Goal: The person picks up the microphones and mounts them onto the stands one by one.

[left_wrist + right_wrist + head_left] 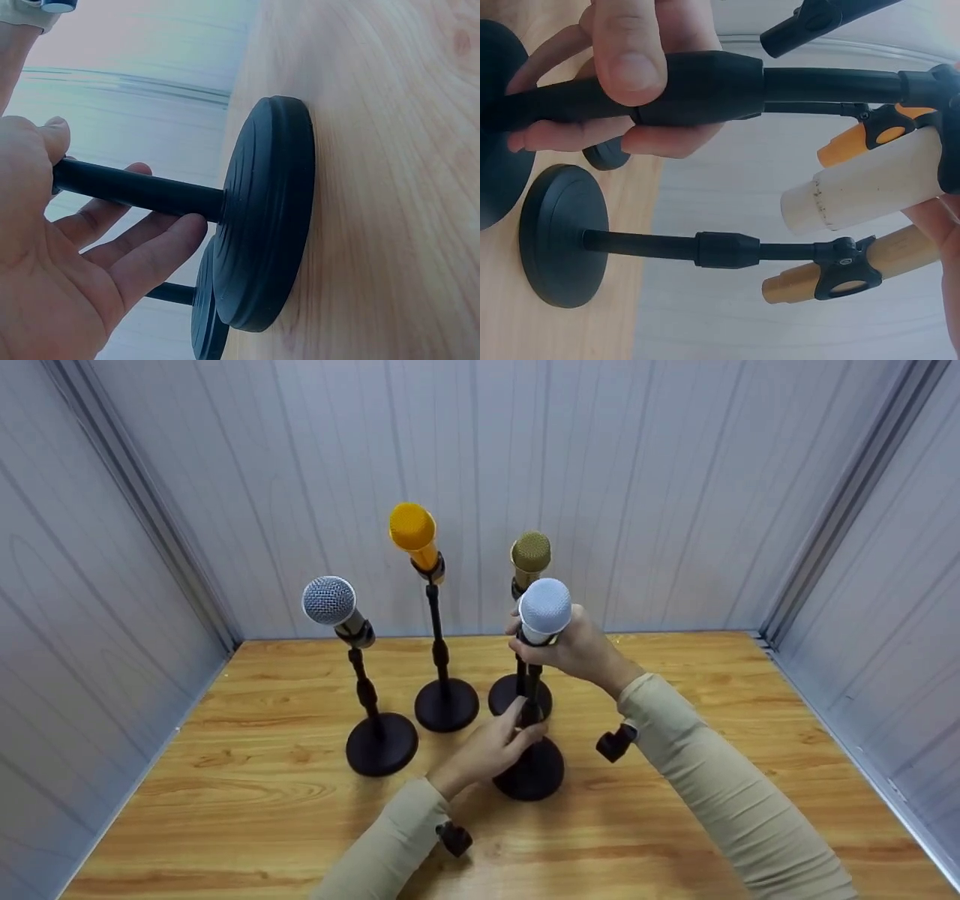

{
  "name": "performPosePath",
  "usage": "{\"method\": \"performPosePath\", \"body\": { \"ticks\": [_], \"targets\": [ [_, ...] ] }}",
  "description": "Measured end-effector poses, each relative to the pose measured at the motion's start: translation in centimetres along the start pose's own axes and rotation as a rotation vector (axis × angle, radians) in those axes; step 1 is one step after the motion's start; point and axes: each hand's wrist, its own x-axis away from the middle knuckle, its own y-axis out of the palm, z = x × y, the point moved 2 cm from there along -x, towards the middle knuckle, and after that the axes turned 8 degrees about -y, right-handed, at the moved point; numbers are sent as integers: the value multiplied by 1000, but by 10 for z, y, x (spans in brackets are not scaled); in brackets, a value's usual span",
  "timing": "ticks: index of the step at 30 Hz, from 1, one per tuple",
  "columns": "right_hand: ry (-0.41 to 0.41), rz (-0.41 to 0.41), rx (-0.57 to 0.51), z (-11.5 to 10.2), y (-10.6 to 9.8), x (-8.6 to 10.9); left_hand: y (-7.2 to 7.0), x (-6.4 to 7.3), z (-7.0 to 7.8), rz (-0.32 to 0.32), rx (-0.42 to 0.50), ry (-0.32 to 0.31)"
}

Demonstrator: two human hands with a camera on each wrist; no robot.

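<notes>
A white microphone [545, 607] sits in the clip of a black desk stand [534, 772], right of the table's middle. My left hand [487, 748] grips the stand's pole around its collar [712, 86]; the thumb lies along it in the right wrist view. Below that hand, the round base [266, 217] stands flat on the wood in the left wrist view. Up at the clip, my right hand [577, 649] holds the white microphone just under its head, with part of its fingers hidden behind it. The microphone is tilted, its tail pointing down and away.
Close behind stands a gold microphone [531, 553] on its own stand. Farther left are an orange microphone [412, 529] and a silver-headed microphone [330, 601], both on black stands. Panel walls [600, 472] enclose the wooden table [262, 810] at the back and both sides.
</notes>
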Motion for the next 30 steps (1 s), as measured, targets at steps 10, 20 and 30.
{"method": "performPosePath", "body": {
  "ticks": [10,20,30],
  "targets": [
    [-41,-1,1,-4,1,-1,-3,0,0,5,11,-26],
    [-9,33,-48,-1,1,3,-1,0,-2,9,30,-31],
    [-89,-85,134,-1,-13,4,-5,-4,0,-12,45,-17]
  ]
}}
